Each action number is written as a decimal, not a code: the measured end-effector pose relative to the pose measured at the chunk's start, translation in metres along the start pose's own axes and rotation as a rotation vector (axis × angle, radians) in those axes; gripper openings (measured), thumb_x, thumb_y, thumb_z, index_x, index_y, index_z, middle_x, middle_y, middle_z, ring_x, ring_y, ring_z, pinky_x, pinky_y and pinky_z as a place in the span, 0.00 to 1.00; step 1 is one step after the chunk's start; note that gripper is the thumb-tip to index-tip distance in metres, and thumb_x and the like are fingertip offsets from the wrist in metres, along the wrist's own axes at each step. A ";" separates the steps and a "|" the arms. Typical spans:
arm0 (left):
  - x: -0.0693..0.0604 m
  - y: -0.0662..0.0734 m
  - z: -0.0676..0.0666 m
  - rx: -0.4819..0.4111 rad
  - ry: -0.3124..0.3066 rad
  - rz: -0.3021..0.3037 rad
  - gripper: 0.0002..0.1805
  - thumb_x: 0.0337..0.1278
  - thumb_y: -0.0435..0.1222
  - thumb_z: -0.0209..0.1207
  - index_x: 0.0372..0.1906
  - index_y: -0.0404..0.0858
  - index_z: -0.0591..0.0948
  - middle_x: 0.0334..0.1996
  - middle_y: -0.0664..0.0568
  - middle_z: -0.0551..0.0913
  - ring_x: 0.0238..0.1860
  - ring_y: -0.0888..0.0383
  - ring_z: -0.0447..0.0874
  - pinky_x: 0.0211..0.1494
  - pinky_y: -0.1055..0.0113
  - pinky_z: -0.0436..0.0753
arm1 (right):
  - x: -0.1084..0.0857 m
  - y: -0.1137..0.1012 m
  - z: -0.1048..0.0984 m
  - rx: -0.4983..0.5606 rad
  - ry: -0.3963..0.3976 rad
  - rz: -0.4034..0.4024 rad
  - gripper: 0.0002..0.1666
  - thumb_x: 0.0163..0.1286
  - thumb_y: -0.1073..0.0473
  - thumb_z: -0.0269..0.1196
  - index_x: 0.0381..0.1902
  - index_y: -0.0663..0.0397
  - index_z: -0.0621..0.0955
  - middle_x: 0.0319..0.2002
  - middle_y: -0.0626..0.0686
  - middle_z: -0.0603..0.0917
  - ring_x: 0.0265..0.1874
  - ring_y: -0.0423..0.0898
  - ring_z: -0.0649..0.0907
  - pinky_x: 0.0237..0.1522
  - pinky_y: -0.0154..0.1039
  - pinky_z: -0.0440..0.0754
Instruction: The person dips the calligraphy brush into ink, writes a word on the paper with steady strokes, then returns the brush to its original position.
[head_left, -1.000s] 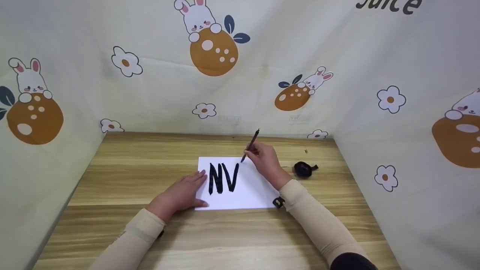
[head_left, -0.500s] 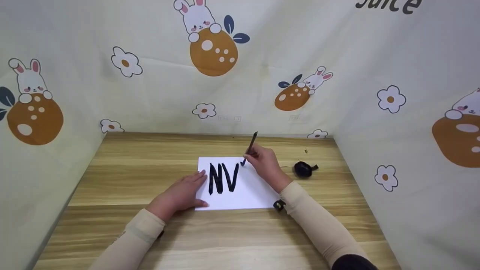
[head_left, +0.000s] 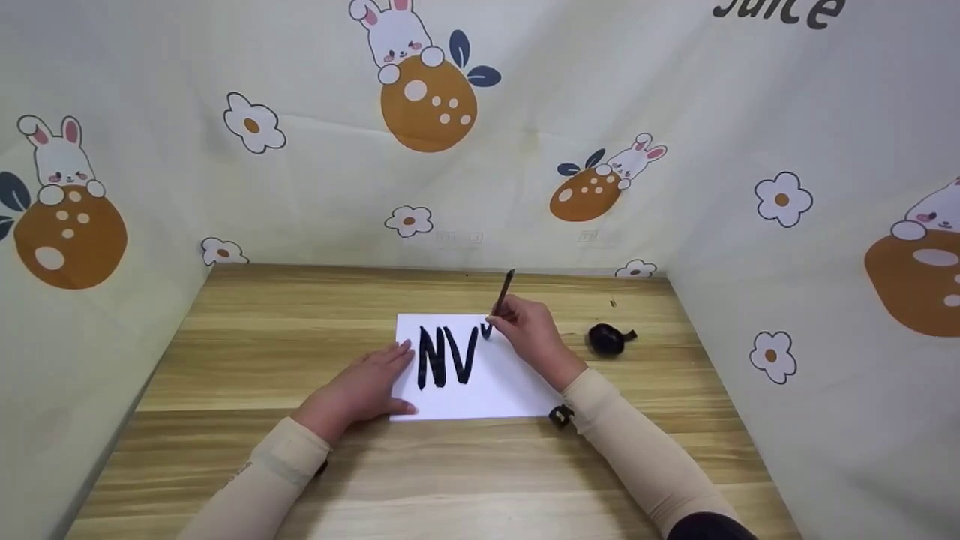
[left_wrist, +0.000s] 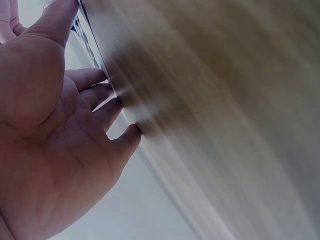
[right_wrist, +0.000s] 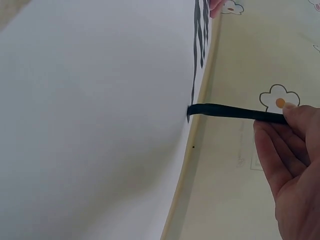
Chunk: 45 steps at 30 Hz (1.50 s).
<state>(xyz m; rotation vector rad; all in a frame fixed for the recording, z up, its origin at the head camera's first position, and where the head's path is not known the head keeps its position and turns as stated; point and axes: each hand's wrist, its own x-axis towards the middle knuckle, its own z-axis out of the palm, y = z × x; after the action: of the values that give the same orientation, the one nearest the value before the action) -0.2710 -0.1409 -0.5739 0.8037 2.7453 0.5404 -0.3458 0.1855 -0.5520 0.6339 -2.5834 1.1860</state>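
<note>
The grip of the left hand [head_left: 360,382] is loose around nothing, fingers extended and apart, touching the nine o'clock edge of a white sheet [head_left: 510,386] that lies flat on the wooden table [head_left: 465,480]. Bold black letters, "NV" [head_left: 433,360], stand at ten o'clock from the sheet's middle. At two o'clock, the right hand [head_left: 531,328] pinches a dark pen [right_wrist: 235,111] between thumb and fingers; its top leans toward one o'clock, its tip touching the paper at a short black stroke [head_left: 487,334]. Near three o'clock, beyond the sheet, sits a round black object [head_left: 606,340]. Farthest off hangs rabbit-and-orange printed cloth [head_left: 337,180].
</note>
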 end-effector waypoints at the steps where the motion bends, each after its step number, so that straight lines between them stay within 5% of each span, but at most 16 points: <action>1: 0.000 0.000 0.000 0.001 -0.001 0.000 0.57 0.66 0.58 0.74 0.83 0.25 0.65 0.87 0.34 0.59 0.86 0.32 0.55 0.84 0.32 0.60 | 0.000 0.000 0.000 -0.002 -0.005 0.004 0.05 0.74 0.62 0.76 0.39 0.56 0.89 0.35 0.50 0.92 0.35 0.43 0.90 0.42 0.41 0.91; 45: 0.002 0.000 0.002 0.024 0.008 0.015 0.56 0.66 0.57 0.75 0.83 0.24 0.66 0.86 0.33 0.60 0.85 0.33 0.59 0.83 0.32 0.63 | -0.020 -0.011 -0.006 0.042 -0.073 -0.024 0.07 0.74 0.62 0.76 0.35 0.56 0.88 0.30 0.47 0.90 0.31 0.38 0.85 0.35 0.36 0.87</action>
<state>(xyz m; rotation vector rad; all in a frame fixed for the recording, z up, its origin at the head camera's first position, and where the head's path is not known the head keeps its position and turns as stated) -0.2723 -0.1396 -0.5757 0.8299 2.7605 0.5152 -0.3231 0.1893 -0.5487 0.7281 -2.6084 1.2351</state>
